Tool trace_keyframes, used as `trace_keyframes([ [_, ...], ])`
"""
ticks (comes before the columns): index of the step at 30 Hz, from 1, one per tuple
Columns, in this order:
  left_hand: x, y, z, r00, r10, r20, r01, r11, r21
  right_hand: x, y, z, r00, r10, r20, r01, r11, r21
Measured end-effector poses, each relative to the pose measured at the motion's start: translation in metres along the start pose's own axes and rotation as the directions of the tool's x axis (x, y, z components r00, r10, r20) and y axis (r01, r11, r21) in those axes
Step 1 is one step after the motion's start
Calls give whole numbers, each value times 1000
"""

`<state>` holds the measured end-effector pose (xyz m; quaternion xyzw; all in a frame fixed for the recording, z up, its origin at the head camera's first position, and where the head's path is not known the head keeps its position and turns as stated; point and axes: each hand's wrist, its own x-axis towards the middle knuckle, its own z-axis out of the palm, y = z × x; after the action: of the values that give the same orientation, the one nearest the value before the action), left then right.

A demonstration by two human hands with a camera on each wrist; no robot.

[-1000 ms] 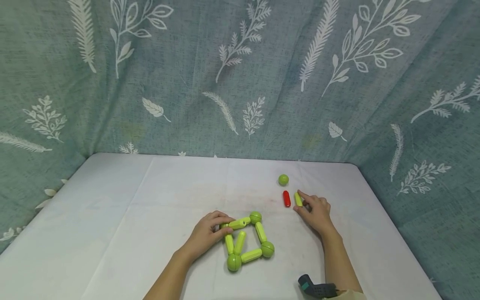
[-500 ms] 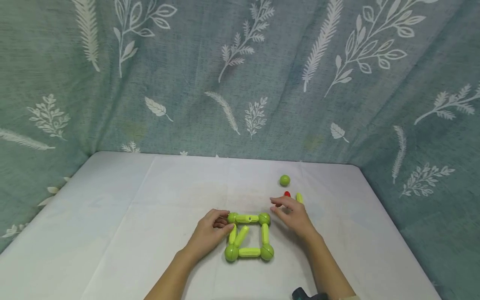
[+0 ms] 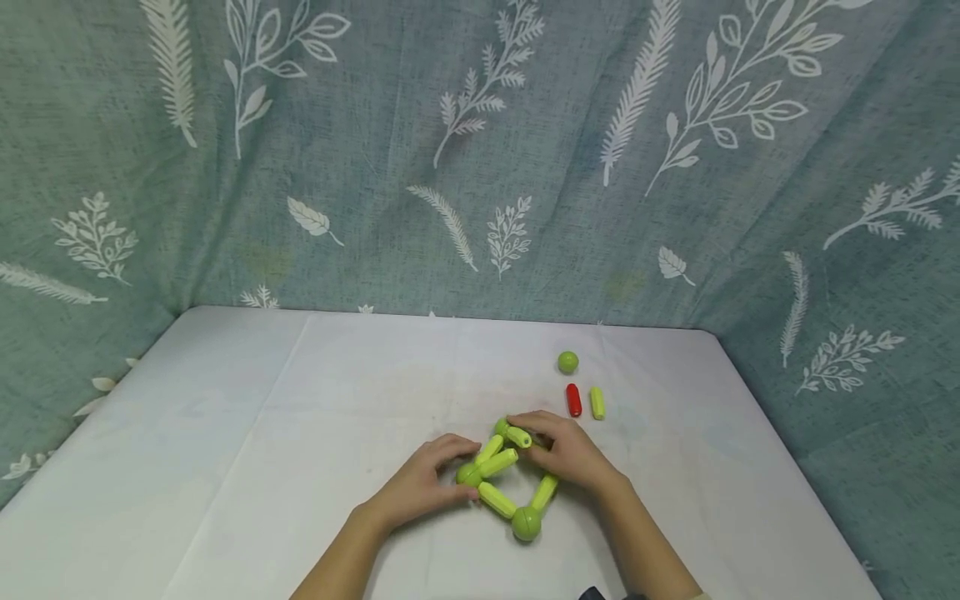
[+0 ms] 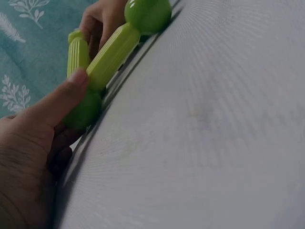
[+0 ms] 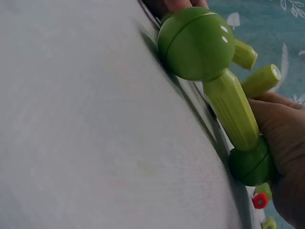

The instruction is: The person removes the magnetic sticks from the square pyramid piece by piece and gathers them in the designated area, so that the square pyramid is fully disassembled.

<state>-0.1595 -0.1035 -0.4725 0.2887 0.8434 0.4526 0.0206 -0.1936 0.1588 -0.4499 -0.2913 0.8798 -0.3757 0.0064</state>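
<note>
A four-sided frame of yellow-green rods (image 3: 497, 501) and green balls lies on the table, with one corner ball (image 3: 527, 524) toward me. My left hand (image 3: 422, 487) grips the left corner ball (image 3: 469, 474), its thumb (image 4: 71, 90) against the ball and rod end. From that ball a short rod (image 3: 499, 462) slants up; another rod (image 3: 518, 437) rises at the far ball (image 3: 502, 427). My right hand (image 3: 564, 450) holds the frame's right side, fingers reaching to the far corner. In the right wrist view its thumb side lies against a ball (image 5: 252, 162); that corner is hidden in the head view.
Behind the right hand lie a red rod (image 3: 573, 400) and a loose yellow-green rod (image 3: 597, 403). A single green ball (image 3: 567, 362) sits farther back. Patterned cloth (image 3: 375, 167) hangs behind and beside the white table (image 3: 225, 417).
My right hand has left the loose yellow-green rod, which still lies on the table, and come to the frame. The frame has turned clockwise from square-on to corner-on.
</note>
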Motion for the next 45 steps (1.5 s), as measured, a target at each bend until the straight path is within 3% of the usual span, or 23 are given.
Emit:
trace_keyframes([
  [3,0,-1,0,999,-6,-35,3,997,-71,0,-5,2,999,-14,-46,10,995,-96],
  [6,0,1,-1,997,-42,-59,38,996,-82,0,-6,3,991,-58,-119,37,984,-176],
  [10,0,2,-1,996,-65,-57,60,995,-85,3,-5,6,973,-153,-172,120,974,-191],
  [13,1,3,-1,996,-75,-50,70,993,-93,4,-6,8,967,-162,-194,131,978,-164],
  [18,2,4,-2,996,-79,-35,76,993,-92,5,-11,9,971,-6,-240,-5,999,-42],
  [22,2,4,-2,996,-84,-18,82,992,-92,6,-12,9,963,158,-219,-131,983,132],
  [28,2,4,-2,996,-85,-14,83,991,-101,7,-6,10,956,205,-208,-149,956,254],
  [31,2,4,-2,997,-77,-18,75,992,-98,9,-2,8,935,292,-204,-202,906,372],
  [33,2,3,-2,997,-75,-20,73,993,-87,10,0,5,906,373,-203,-249,854,457],
  [35,2,3,-1,997,-78,-18,76,994,-85,10,3,2,877,428,-220,-285,830,479],
  [37,1,3,-1,997,-80,-17,79,993,-85,10,6,-3,855,454,-250,-306,832,462],
  [43,1,4,-1,997,-80,-21,78,993,-92,4,22,-25,793,453,-408,-337,884,325],
  [45,1,4,-1,997,-79,-21,77,993,-91,-1,27,-35,775,461,-433,-362,885,293],
])
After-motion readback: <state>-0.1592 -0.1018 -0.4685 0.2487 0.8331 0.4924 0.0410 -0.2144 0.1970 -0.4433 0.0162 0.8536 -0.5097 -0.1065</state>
